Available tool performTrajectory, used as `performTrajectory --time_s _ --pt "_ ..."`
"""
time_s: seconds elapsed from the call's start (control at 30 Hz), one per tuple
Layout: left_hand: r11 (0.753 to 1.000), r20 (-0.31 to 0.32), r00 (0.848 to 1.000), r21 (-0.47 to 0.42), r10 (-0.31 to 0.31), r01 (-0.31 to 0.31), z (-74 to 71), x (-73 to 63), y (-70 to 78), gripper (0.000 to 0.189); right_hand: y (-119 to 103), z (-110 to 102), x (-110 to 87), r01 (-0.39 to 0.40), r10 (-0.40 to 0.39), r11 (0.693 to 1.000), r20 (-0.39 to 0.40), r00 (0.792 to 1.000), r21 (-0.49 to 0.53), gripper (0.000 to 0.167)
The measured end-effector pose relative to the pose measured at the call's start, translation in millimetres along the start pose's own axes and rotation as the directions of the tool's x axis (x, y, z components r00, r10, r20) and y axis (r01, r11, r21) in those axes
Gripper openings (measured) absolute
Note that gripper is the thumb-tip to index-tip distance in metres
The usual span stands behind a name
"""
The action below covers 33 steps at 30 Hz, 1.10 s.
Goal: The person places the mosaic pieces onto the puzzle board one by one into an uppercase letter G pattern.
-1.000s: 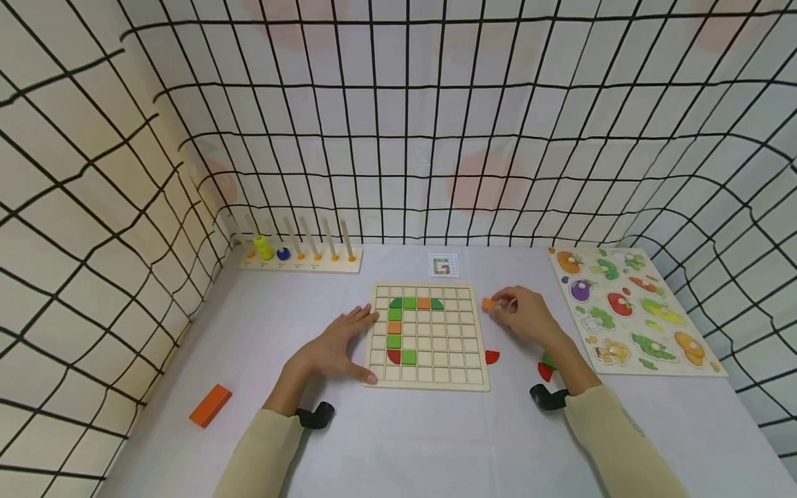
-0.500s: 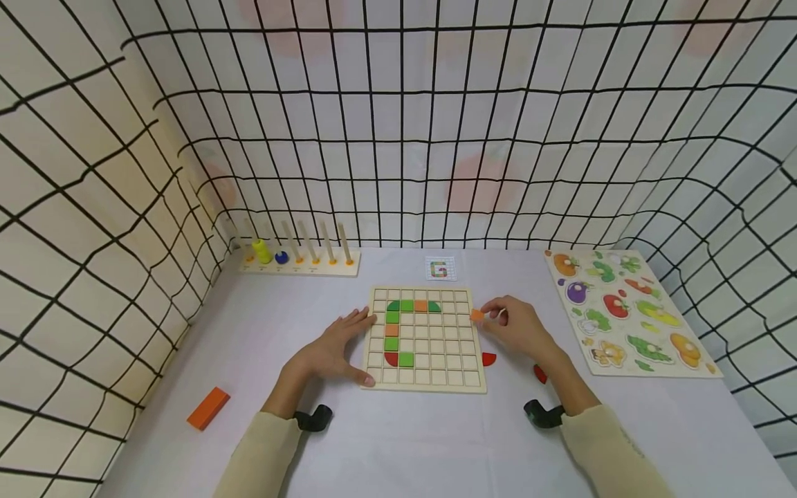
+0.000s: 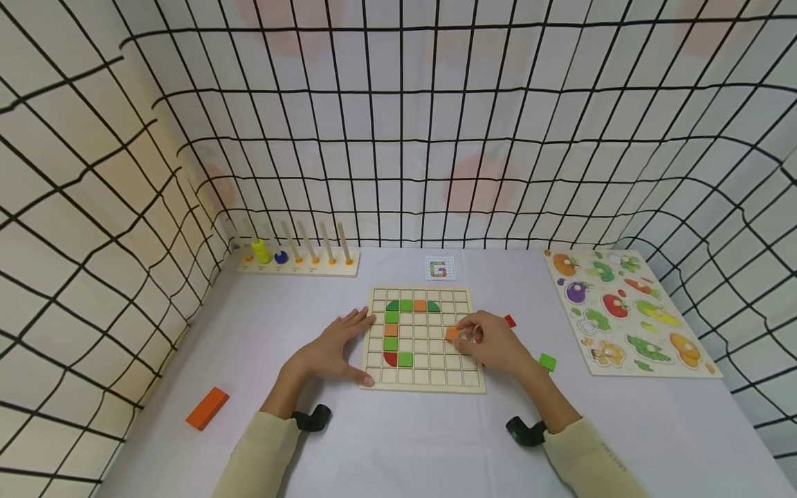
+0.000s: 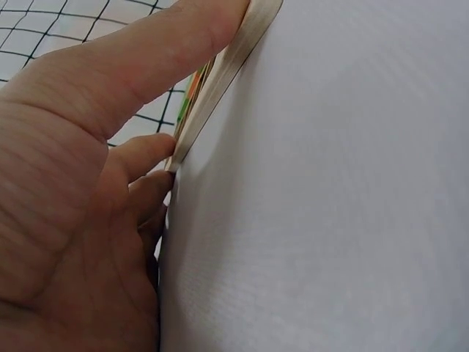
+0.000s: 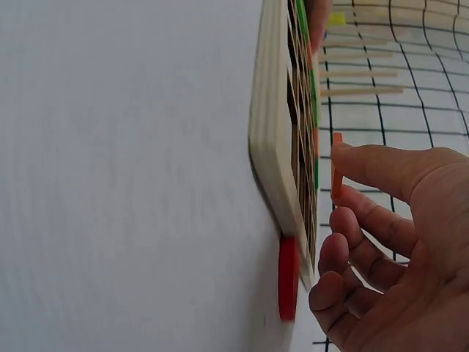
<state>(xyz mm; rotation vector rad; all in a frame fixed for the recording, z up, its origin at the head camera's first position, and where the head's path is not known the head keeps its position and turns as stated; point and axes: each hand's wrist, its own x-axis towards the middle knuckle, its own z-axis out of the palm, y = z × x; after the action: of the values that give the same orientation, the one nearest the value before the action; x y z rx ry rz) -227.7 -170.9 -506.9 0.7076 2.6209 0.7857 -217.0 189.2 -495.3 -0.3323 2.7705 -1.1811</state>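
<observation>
My right hand (image 3: 494, 340) pinches an orange square tile (image 3: 452, 333) between thumb and fingertips. The tile is over the right half of a wooden grid board (image 3: 429, 378); the right wrist view shows the tile (image 5: 337, 165) on edge, above the board's surface. My left hand (image 3: 328, 351) lies along the board's left side, fingers spread, thumb at the near left corner. Green, orange and red pieces form a C shape in the board's cells, including a green quarter-round (image 3: 434, 306) and a red quarter-round (image 3: 390, 359).
Right of the board lie a green tile (image 3: 547, 362) and red pieces, one red piece (image 5: 288, 279) close against the board's edge. A small pattern card (image 3: 440, 268) is behind it. Around are a peg stand (image 3: 299, 268), a vegetable puzzle (image 3: 635, 311), an orange block (image 3: 207, 408) and black netting.
My right hand has carried the orange tile leftward from beside the board to over its grid, uncovering the green tile and a red piece. My left hand has stayed at the board's edge.
</observation>
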Motion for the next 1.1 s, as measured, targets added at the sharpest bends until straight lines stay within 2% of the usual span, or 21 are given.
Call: performTrajectory --time_s 0.27,0.47,0.67,1.1 --pt "1.0 -0.006 1.0 -0.011 0.006 -0.006 -0.6 0.5 0.5 0.125 -17 21 -2.1 0.073 -0.074 0.997 0.075 0.994 0.008 0.021" --pt "1.0 -0.003 1.0 -0.009 0.0 0.0 -0.1 1.6 0.0 0.125 -27 31 -5.7 0.085 -0.082 0.996 0.101 0.991 -0.025 0.019" --pt "1.0 0.006 1.0 0.016 -0.019 0.019 0.0 2.9 -1.1 0.126 -36 34 -7.9 0.098 -0.089 0.993 0.119 0.989 -0.07 0.018" --pt "1.0 -0.004 1.0 -0.019 0.014 -0.014 0.2 1.5 1.9 0.124 -40 38 -9.0 0.14 -0.125 0.984 0.133 0.983 -0.114 0.017"
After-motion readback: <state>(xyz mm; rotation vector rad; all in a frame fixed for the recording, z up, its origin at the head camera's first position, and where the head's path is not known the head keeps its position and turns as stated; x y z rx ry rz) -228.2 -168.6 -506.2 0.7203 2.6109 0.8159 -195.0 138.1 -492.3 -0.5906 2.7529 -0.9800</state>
